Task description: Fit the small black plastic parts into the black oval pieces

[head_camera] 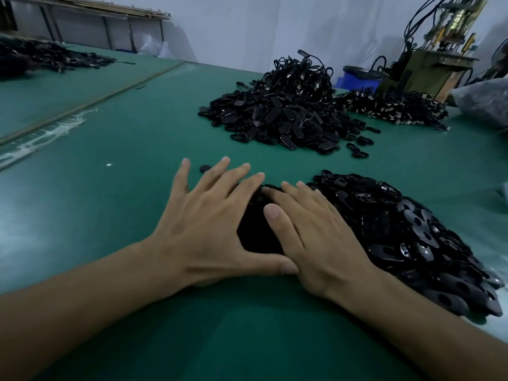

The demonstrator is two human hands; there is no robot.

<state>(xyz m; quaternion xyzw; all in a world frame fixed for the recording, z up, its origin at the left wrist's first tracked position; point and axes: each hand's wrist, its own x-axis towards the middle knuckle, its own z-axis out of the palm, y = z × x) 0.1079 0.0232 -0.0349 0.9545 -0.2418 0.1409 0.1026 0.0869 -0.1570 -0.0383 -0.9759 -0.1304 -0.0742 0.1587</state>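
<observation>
My left hand (203, 218) lies flat on the green table, fingers spread and straight. My right hand (310, 232) lies flat beside it, its fingers straight. Between and partly under both hands sits a small heap of black plastic parts (258, 232), mostly hidden. A big pile of shiny black oval pieces (406, 237) with holes spreads right of my right hand, touching its edge. One small round black part (205, 168) lies alone just beyond my left fingertips.
The green table (110, 188) runs far to the left. A second pile of black oval pieces (283, 119) sits at the middle back, with black cables (302, 75) on it and connector cables (393, 105) to its right. A machine (439, 45) and blue bin (357, 78) stand behind.
</observation>
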